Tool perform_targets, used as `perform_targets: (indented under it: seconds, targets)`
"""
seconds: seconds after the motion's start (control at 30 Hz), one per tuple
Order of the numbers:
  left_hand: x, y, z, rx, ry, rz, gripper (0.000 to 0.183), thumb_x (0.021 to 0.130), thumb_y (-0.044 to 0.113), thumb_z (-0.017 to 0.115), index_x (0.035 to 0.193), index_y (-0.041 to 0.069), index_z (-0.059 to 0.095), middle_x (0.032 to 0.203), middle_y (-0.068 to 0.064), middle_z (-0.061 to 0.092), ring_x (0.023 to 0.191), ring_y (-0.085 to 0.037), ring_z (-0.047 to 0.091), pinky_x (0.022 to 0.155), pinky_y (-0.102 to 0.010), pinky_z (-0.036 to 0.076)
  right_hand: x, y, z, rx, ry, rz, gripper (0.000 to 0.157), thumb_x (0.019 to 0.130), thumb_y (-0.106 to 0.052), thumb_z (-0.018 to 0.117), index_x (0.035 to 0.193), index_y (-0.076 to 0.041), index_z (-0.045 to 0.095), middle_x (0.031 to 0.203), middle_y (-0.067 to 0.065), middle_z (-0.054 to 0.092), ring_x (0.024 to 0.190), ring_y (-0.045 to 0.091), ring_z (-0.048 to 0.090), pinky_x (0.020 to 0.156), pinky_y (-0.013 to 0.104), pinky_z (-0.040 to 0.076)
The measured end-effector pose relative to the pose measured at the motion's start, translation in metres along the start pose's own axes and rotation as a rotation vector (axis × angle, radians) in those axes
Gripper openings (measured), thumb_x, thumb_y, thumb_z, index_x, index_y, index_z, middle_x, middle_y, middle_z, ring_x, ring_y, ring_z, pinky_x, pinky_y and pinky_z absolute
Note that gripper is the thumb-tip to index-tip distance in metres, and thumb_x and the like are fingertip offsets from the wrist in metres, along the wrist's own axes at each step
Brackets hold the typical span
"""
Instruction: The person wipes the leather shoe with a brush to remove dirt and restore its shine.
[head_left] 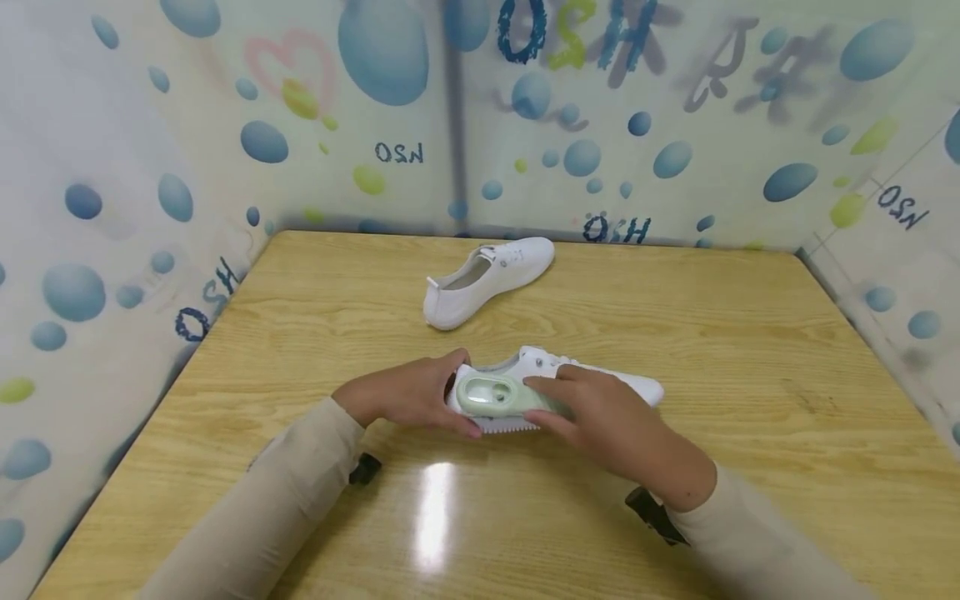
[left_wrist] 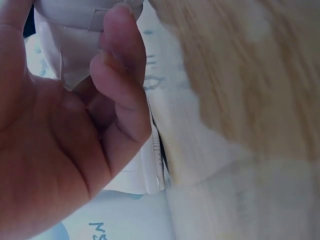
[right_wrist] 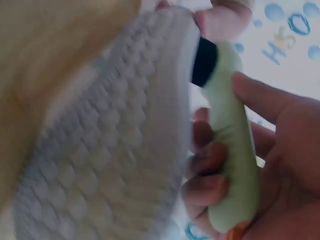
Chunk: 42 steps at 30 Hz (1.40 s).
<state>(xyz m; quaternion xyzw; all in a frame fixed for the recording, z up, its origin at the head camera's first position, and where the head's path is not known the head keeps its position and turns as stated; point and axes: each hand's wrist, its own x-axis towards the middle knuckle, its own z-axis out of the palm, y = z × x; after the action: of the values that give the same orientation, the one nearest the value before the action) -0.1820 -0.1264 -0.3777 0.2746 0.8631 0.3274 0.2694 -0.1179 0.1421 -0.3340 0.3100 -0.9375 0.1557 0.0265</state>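
Just below frame centre, a white shoe [head_left: 543, 363] tilts in a person's grasp | left hand [head_left: 420, 390] curls round one end | right hand [head_left: 615, 421] wraps a green brush [head_left: 517, 398], bristles [right_wrist: 204, 62] at the side | second shoe [head_left: 491, 285] above | steady hold, light even strokes should serve best

Table [head_left: 750, 350]: I see wood with a bright glare [head_left: 432, 517].
Far shoe [head_left: 491, 281]: white, toe by the far edge.
Wall [head_left: 337, 212]: blue and green spots [head_left: 582, 158], lettering [head_left: 617, 230], beyond the far edge.
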Motion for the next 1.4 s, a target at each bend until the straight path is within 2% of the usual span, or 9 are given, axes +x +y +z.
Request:
perform_targets:
  seconds: [0.2,0.33,0.5,0.7,0.83,0.97,1.13,1.23,1.4]
  targets:
    - [-0.001,0.000,-0.002,0.012,-0.009,-0.040,0.071,0.074,0.052,0.085,0.118,0.015,0.044,0.099,-0.001,0.061,0.087,-0.014,0.057,0.075,-0.031,0.048,-0.009,0.017,-0.033,0.016,-0.175,0.117,0.039,0.095,-0.037,0.068,0.125,-0.013,0.071,0.090,-0.002,0.066,0.070,0.008,0.051,0.064,0.029,0.045]
    - [-0.001,0.000,-0.002,0.025,-0.006,-0.041,0.072,0.074,0.053,0.085,0.118,0.015,0.044,0.099,-0.001,0.060,0.087,-0.014,0.056,0.076,-0.031,0.047,-0.015,0.026,-0.048,0.019,-0.233,0.147,0.040,0.095,-0.037,0.068,0.125,-0.011,0.070,0.088,-0.003,0.065,0.067,0.008,0.049,0.062,0.028,0.042]
    - [-0.001,0.000,-0.001,0.036,-0.004,-0.036,0.070,0.074,0.052,0.085,0.117,0.015,0.044,0.098,-0.001,0.060,0.086,-0.013,0.056,0.074,-0.030,0.047,-0.012,0.021,-0.036,0.037,-0.203,0.114,0.037,0.095,-0.036,0.068,0.123,-0.012,0.072,0.090,-0.003,0.067,0.070,0.007,0.052,0.065,0.029,0.046]
    - [0.000,0.001,0.000,0.041,-0.002,0.002,0.069,0.074,0.049,0.086,0.117,0.014,0.045,0.099,0.000,0.062,0.086,-0.012,0.058,0.074,-0.028,0.048,-0.004,0.000,-0.004,-0.020,-0.058,0.037,0.038,0.094,-0.038,0.069,0.121,-0.012,0.072,0.098,0.006,0.071,0.081,0.017,0.066,0.072,0.038,0.055]
    - [-0.001,0.001,0.000,0.031,0.001,0.013,0.069,0.074,0.047,0.087,0.116,0.013,0.045,0.100,0.001,0.064,0.088,-0.012,0.058,0.077,-0.029,0.047,-0.002,-0.005,0.006,-0.023,-0.005,0.026,0.040,0.093,-0.039,0.070,0.124,-0.013,0.071,0.101,0.009,0.071,0.086,0.021,0.067,0.076,0.040,0.056]
    - [-0.001,0.001,0.000,0.029,0.001,0.000,0.068,0.074,0.048,0.087,0.116,0.014,0.045,0.100,0.001,0.063,0.087,-0.011,0.058,0.077,-0.030,0.048,-0.003,0.001,-0.004,-0.028,-0.059,0.041,0.039,0.094,-0.039,0.069,0.123,-0.014,0.071,0.097,0.005,0.070,0.079,0.016,0.063,0.071,0.037,0.055]
    - [-0.002,0.002,0.000,0.044,0.002,-0.026,0.069,0.074,0.051,0.085,0.116,0.015,0.045,0.098,0.000,0.060,0.086,-0.012,0.056,0.075,-0.029,0.047,-0.010,0.018,-0.034,-0.009,-0.206,0.134,0.039,0.095,-0.040,0.066,0.124,-0.014,0.071,0.091,-0.002,0.067,0.071,0.009,0.052,0.065,0.031,0.047]
    - [-0.002,0.002,-0.001,0.055,0.003,-0.024,0.070,0.074,0.052,0.085,0.117,0.015,0.045,0.097,0.000,0.059,0.086,-0.012,0.055,0.075,-0.029,0.046,-0.015,0.024,-0.045,0.005,-0.243,0.158,0.039,0.095,-0.040,0.067,0.123,-0.014,0.072,0.089,-0.004,0.067,0.069,0.007,0.051,0.065,0.030,0.045]
    - [-0.002,0.002,-0.001,0.049,0.002,-0.013,0.068,0.074,0.051,0.085,0.116,0.015,0.045,0.097,0.000,0.059,0.085,-0.012,0.055,0.074,-0.029,0.046,-0.011,0.020,-0.036,0.057,-0.225,0.097,0.035,0.096,-0.039,0.065,0.118,-0.013,0.074,0.091,-0.005,0.069,0.074,0.004,0.056,0.071,0.032,0.051]
